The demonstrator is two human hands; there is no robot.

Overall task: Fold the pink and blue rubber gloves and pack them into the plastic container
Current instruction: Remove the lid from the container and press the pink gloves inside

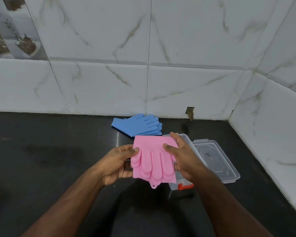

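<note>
The pink rubber gloves (pixel 153 161) are folded over, fingers lying on the cuff, and held above the black counter. My left hand (pixel 117 164) grips their left edge, thumb on top. My right hand (pixel 183 158) grips the right edge, thumb pressing the pink surface. The blue rubber gloves (pixel 138 124) lie flat on the counter near the wall, behind the pink ones. The clear plastic container (pixel 189 142) sits just right of the pink gloves, partly hidden by my right hand, with an orange clasp (pixel 185 186) at its near end.
The container's clear lid (pixel 215 159) lies flat to the right of the container. The black counter (pixel 50 151) ends at marble-tiled walls behind and on the right. A small hole (pixel 190 113) shows in the back wall's base.
</note>
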